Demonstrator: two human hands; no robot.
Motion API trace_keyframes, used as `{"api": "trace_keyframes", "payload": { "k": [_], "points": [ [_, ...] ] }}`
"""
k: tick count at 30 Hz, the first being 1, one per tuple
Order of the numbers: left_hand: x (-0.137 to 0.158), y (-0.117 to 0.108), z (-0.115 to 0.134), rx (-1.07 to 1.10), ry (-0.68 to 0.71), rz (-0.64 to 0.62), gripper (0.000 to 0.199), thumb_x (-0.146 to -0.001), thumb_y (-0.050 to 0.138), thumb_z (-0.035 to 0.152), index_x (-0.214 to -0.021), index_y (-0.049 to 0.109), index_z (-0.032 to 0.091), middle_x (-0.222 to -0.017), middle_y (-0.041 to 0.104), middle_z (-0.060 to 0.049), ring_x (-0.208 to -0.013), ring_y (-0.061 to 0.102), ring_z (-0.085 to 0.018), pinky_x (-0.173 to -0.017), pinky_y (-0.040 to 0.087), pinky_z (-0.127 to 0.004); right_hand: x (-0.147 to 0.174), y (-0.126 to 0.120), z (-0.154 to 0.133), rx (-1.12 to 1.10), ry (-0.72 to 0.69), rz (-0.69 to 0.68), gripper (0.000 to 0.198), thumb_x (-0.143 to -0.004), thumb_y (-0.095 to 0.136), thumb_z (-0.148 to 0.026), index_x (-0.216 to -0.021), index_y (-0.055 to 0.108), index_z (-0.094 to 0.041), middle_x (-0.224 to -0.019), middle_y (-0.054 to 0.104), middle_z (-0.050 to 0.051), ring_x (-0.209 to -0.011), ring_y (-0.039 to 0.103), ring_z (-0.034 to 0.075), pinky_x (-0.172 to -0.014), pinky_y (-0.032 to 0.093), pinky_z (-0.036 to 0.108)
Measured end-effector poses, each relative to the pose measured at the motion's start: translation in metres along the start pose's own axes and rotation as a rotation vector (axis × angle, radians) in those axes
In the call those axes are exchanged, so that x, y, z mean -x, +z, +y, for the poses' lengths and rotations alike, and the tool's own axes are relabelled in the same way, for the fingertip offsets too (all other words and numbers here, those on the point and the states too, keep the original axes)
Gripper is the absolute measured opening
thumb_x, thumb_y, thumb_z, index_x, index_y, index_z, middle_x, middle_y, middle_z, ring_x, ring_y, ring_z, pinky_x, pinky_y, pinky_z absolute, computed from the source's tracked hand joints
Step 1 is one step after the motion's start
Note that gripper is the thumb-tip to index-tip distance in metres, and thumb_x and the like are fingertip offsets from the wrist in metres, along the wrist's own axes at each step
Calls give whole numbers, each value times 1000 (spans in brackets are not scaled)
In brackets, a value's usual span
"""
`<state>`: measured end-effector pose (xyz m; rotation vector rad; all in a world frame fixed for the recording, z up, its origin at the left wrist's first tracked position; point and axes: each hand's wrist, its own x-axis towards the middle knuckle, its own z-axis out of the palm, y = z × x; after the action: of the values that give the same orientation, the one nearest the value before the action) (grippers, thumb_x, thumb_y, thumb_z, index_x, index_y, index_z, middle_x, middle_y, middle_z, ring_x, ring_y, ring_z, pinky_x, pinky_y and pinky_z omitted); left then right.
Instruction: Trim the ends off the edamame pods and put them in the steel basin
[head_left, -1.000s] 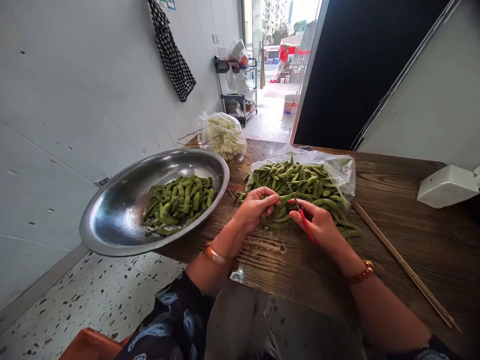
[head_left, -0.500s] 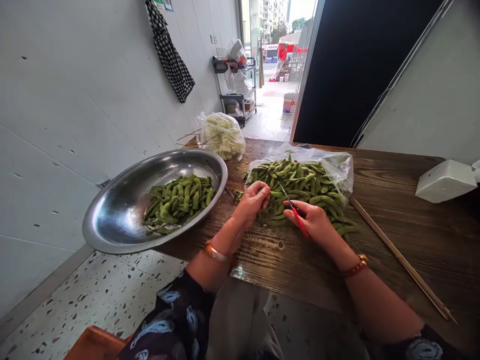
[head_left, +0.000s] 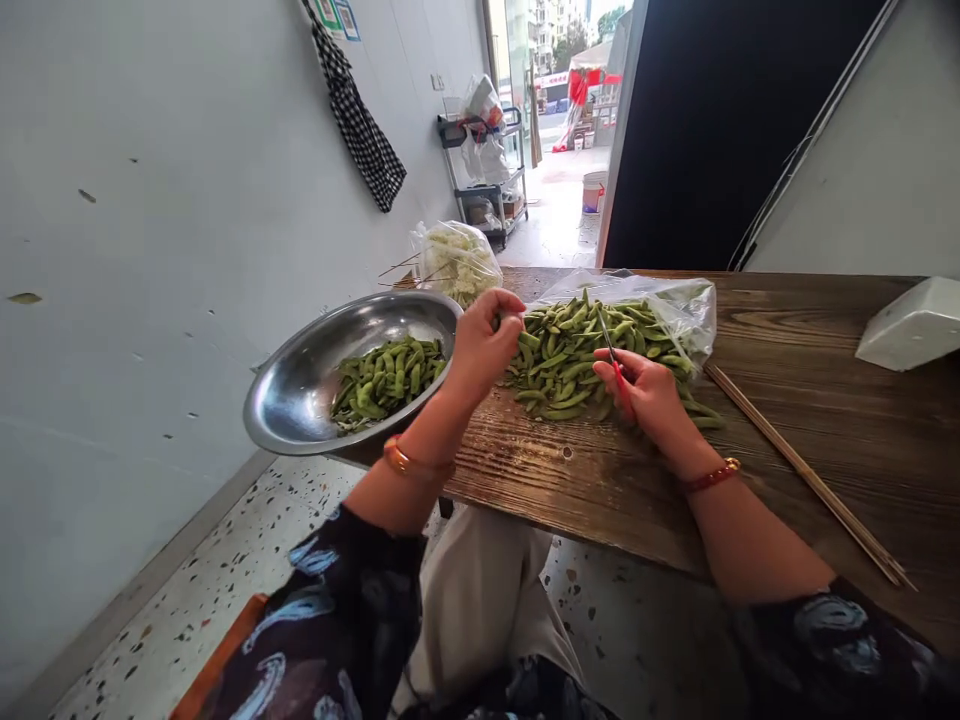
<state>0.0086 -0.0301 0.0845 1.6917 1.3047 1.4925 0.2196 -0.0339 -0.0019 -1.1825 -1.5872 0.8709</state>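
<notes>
My left hand is raised at the right rim of the steel bowl, its thumb and fingers curled together. What lies in its grasp, if anything, I cannot make out. Red-handled scissors are in my right hand, blades pointing up and away over a heap of green edamame pods. The heap spills from a clear plastic bag onto the table. More edamame pods lie inside the bowl.
Thin wooden skewers lie along the right of the wooden table. A white box-like object stands at the far right. Behind the bowl is a plastic bag of pale, cauliflower-like pieces. A cart stands by the doorway.
My left hand has risen from the edamame heap and moved left toward the bowl. My right hand keeps the scissors over the heap. The camera view has shifted a little.
</notes>
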Motion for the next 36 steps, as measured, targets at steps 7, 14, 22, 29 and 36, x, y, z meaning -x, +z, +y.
{"api": "trace_keyframes", "payload": {
  "k": [7,14,22,29,36],
  "points": [
    [-32,-101,0,-843,148,102,19,-76,57,16,-93,63,16,-86,62,-7,-77,52,-17,-76,43,-32,2,-1,-3,-14,-33,11,55,-78,59,-59,-107,68,-13,-53,47,-5,-45,36,9,-44,30,23],
    [-2,-76,-6,-819,214,-116,23,-85,52,22,-102,64,13,-96,64,-11,-81,57,-18,-80,45,-32,6,2,-10,-32,-13,-10,56,-77,59,-58,-108,67,-12,-53,48,-5,-45,37,9,-44,30,23],
    [18,-9,-62,-988,18,-444,21,-78,56,12,-91,71,19,-97,61,-10,-93,60,-20,-88,46,-30,4,2,-5,32,-49,-6,56,-78,58,-59,-107,69,-13,-54,50,-3,-46,38,9,-44,31,23],
    [1,-10,-93,-1086,-59,-379,21,-78,53,9,-85,70,19,-101,58,-9,-98,58,-21,-88,46,-32,3,3,-3,18,-38,-7,59,-77,59,-61,-109,68,-12,-57,52,-2,-48,39,10,-46,32,23],
    [-8,-9,-97,-775,-55,-112,12,-77,51,10,-79,62,14,-85,57,-7,-85,55,-18,-82,44,-31,2,4,0,32,-31,-18,57,-77,59,-59,-109,68,-13,-56,50,-3,-49,37,9,-46,30,23]
  ]
}}
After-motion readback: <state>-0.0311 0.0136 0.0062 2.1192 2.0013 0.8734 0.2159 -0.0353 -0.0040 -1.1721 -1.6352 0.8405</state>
